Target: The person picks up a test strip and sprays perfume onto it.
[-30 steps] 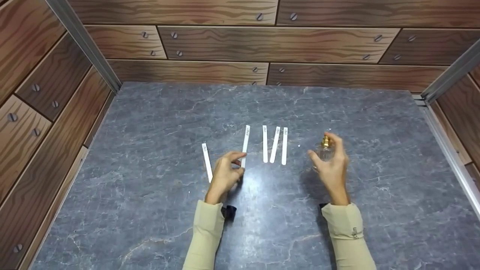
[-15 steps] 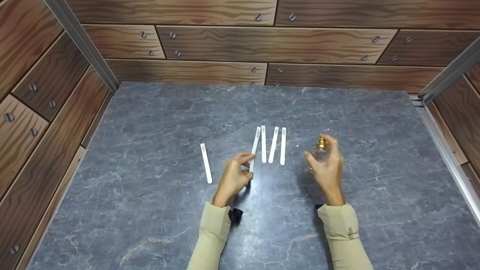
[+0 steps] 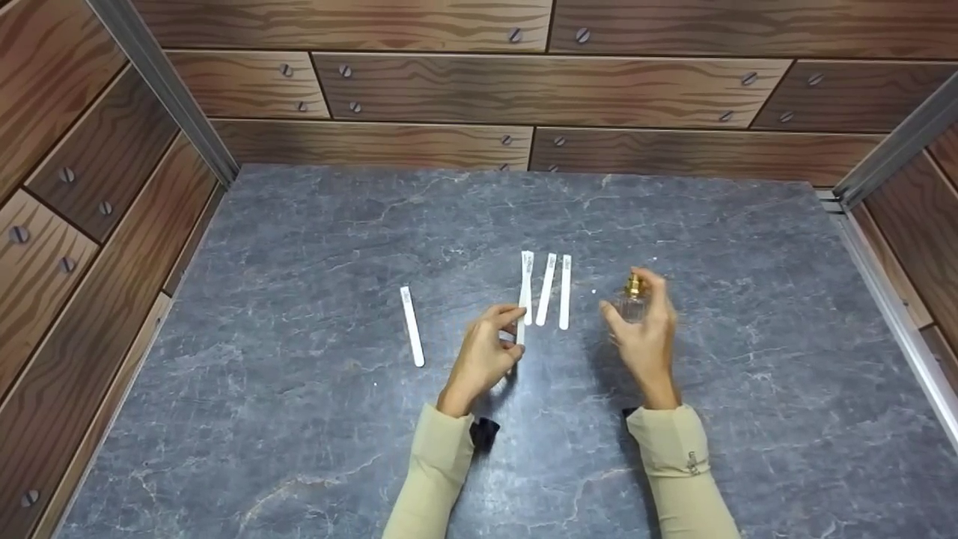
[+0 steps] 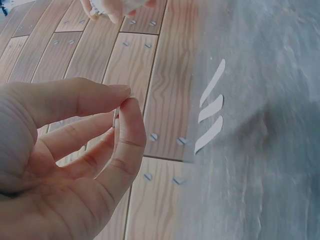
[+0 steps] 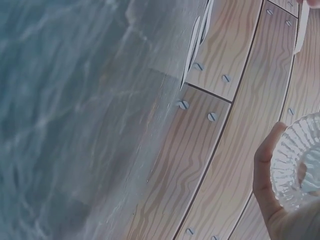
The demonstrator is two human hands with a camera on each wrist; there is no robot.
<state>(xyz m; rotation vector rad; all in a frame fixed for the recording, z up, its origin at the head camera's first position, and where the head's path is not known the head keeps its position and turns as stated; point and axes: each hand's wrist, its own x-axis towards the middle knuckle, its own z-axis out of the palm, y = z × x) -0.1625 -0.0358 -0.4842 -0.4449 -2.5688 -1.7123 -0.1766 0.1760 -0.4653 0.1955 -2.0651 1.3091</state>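
Observation:
My left hand (image 3: pixel 486 355) pinches the lower part of a white perfume test strip (image 3: pixel 522 331) between thumb and fingers. Printed at its far end, this strip overlaps another strip (image 3: pixel 528 313) lying on the table in the head view. In the left wrist view the thumb and index fingertips meet, and the strip shows only edge-on. My right hand (image 3: pixel 650 340) grips a clear glass perfume bottle (image 3: pixel 631 308) with a gold spray top (image 3: pixel 635 283), a finger on that top. The bottle's ribbed glass base (image 5: pixel 287 172) faces the right wrist camera.
Two more test strips, one slanted (image 3: pixel 547 290) and one nearly straight (image 3: pixel 566 293), lie between the hands. A separate strip (image 3: pixel 412 329) lies to the left. The grey marbled table (image 3: pixel 299 247) is bordered by wood-patterned walls (image 3: pixel 419 86) at the back and sides.
My left hand has moved right with its strip, from beside the lone left strip to over the nearest strip of the group. The right hand and bottle have shifted slightly left.

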